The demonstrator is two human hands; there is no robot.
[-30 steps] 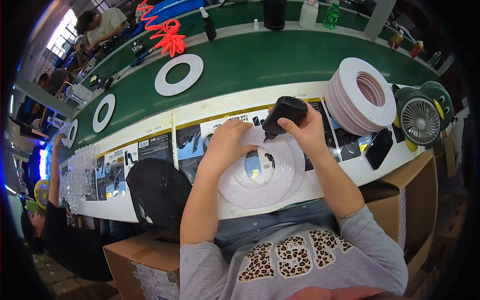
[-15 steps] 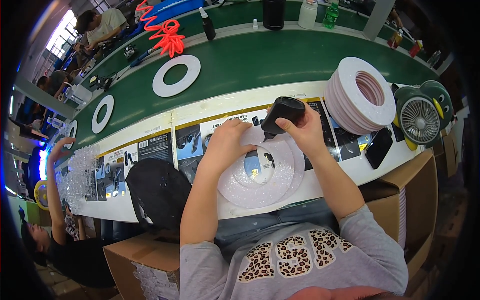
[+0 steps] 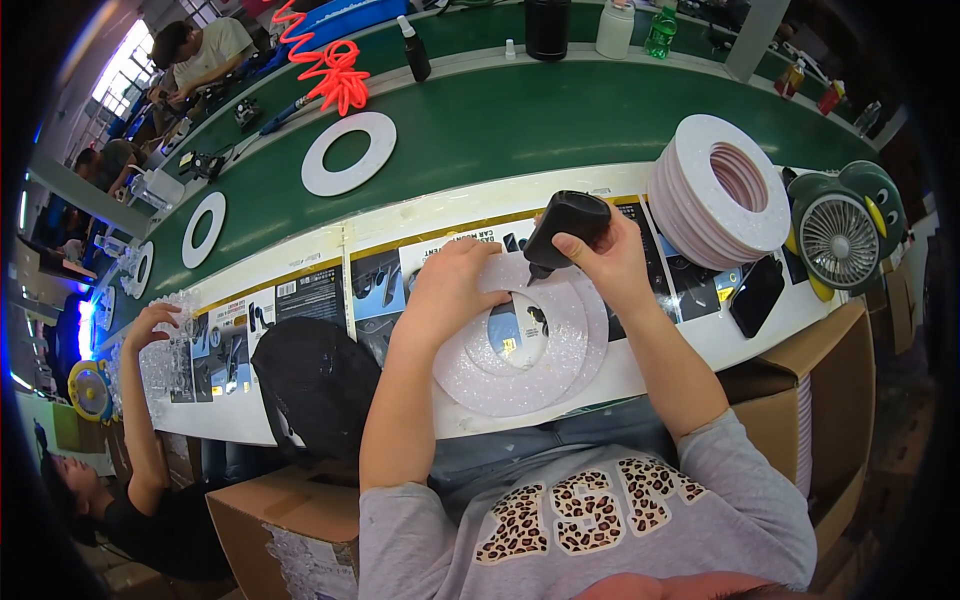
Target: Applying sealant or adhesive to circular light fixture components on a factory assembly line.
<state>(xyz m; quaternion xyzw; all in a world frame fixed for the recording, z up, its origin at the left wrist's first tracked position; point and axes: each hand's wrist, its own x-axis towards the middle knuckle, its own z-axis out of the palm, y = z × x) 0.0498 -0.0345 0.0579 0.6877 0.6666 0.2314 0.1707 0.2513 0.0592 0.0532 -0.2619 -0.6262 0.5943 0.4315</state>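
Two glittery white flat rings lie overlapping in front of me, one shifted slightly to the right of the other. My left hand grips the upper left of the top ring, its thumb by the central hole and its fingers toward the far rim. A black squeeze bottle is in my right hand, tipped with its nozzle down at the ring's upper face, just right of my left thumb. Whether anything leaves the nozzle is too small to tell.
A stack of white rings stands at right, near a green fan and a black phone. A black cap lies left. Single rings rest on the green belt. A co-worker's hand is by clear plastic pieces.
The loose rings on the belt have shifted slightly left. The co-worker's hand has come down toward the clear pieces. My hands and the bottle have hardly moved.
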